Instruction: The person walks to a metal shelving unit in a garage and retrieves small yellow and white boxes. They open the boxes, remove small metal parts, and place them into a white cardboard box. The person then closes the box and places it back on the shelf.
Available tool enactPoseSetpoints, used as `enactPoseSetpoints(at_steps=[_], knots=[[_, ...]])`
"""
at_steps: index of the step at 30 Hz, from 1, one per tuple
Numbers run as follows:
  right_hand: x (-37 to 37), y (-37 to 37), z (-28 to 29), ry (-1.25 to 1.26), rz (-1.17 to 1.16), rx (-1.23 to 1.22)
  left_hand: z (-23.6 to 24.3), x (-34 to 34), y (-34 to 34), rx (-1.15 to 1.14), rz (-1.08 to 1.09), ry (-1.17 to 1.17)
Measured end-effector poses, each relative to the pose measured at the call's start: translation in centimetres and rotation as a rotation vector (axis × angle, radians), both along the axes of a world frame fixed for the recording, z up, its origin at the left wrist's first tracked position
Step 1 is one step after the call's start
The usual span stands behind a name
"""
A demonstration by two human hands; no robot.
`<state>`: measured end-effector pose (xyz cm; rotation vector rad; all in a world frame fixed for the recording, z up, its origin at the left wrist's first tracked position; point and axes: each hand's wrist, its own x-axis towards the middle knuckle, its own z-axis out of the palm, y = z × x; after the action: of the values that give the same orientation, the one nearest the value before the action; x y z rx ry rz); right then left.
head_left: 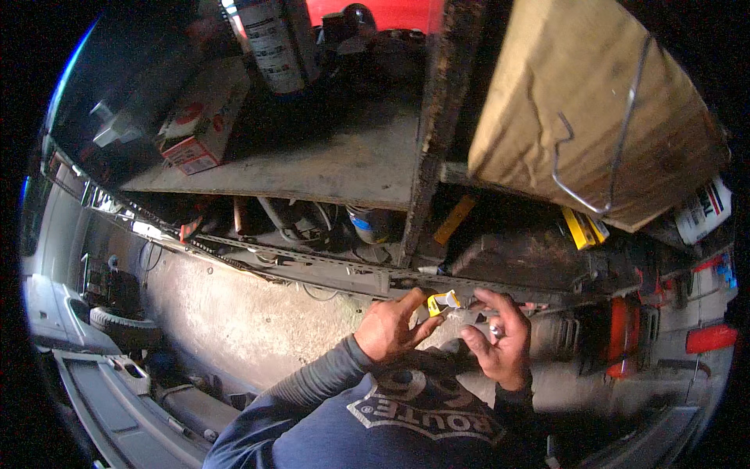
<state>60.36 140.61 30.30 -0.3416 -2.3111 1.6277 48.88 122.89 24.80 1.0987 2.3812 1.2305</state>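
Note:
Between the thumb and fingers of my left hand (387,328) is a small yellow-and-white package (439,303), held upper middle of my body. Just right of it, something small and translucent (461,316) shows, too unclear to name. My right hand (504,348), with a silver ring, is beside these, its thumb and curved fingers apart; I cannot make out whether a fingertip touches the translucent piece. Both hands are just below the front rail (367,270) of a dark shelving unit.
A white-and-red box (191,141) and spray can (277,55) stand on the upper shelf (328,164). A large cardboard piece (562,94) with a bent wire is at right. Below are hoses, a tin (367,223) and yellow items (578,227); a tyre (121,320) lies left.

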Motion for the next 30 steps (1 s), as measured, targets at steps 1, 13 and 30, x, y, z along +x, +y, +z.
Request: enactPoseSetpoints(at_steps=[1, 13, 30], knots=[[-0.4, -0.3, 0.0, 0.091, 0.029, 0.007, 0.0, 0.1, -0.2, 0.022, -0.021, 0.023], [-3.9, -2.2, -4.2, 0.073, 0.270, -0.453, -0.5, 2.0, -3.2, 0.067, 0.055, 0.045], [-2.7, -1.8, -1.1, 0.190, 0.311, 0.417, -1.8, 1.3, -3.1, 0.019, 0.112, 0.121]])
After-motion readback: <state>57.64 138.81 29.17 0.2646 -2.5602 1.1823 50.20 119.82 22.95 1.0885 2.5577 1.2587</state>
